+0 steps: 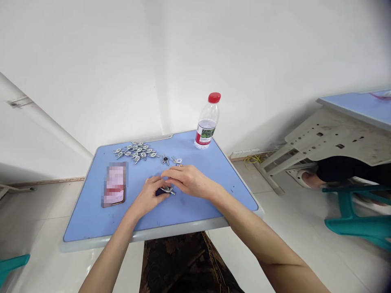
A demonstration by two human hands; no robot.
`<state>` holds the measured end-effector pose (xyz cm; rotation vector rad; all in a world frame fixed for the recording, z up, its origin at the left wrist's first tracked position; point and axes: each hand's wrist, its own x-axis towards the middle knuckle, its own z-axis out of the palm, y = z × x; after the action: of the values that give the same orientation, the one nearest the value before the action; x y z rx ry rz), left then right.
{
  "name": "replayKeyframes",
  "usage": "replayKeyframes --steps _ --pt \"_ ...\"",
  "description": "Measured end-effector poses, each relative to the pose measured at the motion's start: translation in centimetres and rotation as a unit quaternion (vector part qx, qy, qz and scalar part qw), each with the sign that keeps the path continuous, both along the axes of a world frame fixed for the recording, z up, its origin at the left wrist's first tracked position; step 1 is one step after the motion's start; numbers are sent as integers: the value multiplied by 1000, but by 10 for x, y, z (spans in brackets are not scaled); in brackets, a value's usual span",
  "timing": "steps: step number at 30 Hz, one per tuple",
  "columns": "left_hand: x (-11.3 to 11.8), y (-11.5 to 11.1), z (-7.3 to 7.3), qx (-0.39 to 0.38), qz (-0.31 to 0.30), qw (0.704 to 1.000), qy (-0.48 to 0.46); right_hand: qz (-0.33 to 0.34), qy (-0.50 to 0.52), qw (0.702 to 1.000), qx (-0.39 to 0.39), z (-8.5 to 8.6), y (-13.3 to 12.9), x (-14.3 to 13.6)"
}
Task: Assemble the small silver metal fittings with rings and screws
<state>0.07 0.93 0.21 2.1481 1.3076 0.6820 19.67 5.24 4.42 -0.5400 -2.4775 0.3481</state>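
Observation:
Near the middle of the blue desk (189, 211), my left hand (148, 196) has its fingers closed around a small metal part (167, 189) with a dark piece beside it. From the right, my right hand (187, 180) reaches over the same part, its fingers together and their tips hidden or too small to make out. Just beyond my hands lie a metal piece with a black centre (165, 159) and a flat metal piece (179, 160). A pile of similar metal parts (139, 152) spreads over the desk's back left.
A phone (115, 185) lies on the desk's left side. A red-capped bottle (206, 126) stands at the back right, near the wall. Farther right are another desk (360, 106), a person's foot (308, 180) and a green stool (360, 224).

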Motion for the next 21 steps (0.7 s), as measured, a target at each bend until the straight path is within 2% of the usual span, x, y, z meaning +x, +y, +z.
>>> replayKeyframes --steps 8,16,21 --pt "0 3 -1 -9 3 1000 -7 -10 0 1000 -13 -2 -1 0" --pt "0 -5 0 0 5 1000 -17 -31 -16 999 -38 -3 -2 2" --pt "-2 -8 1 0 5 1000 -19 -18 -28 999 -23 -2 -6 4"
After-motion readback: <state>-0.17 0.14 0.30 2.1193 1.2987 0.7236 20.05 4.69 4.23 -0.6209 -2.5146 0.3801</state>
